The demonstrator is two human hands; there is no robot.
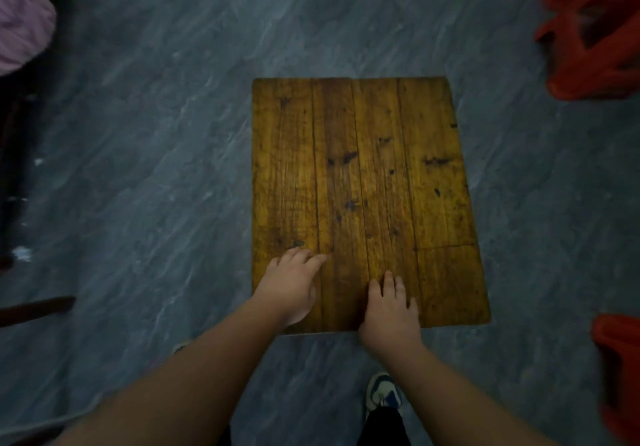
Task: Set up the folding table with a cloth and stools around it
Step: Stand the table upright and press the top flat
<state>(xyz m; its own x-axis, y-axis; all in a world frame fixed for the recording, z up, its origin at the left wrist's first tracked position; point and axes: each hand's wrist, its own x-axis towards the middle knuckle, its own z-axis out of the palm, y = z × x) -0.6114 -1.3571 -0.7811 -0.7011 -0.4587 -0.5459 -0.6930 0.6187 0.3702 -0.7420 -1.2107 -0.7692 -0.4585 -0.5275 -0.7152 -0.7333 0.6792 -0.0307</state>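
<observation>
While the wooden desk (363,182) stands on the grey floor (156,134), both the left hand (291,289) and right hand (389,310) rest flat on its near edge, fingers relaxed, holding nothing; red stools (595,33) sit off right.

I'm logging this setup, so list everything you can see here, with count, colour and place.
Wooden plank table top: one, yellow-brown, centre, no cloth on it.
Red plastic stools: two spots, one stack at top right, one at right edge lower down.
Pink cloth: one, pale pink, top left corner.
Grey marbled floor: all around the table.
Dark furniture: left edge, too dark to identify.
White-and-blue shoe: one, below the table's near edge.
Left hand: flat on near edge.
Right hand: flat on near edge.
</observation>
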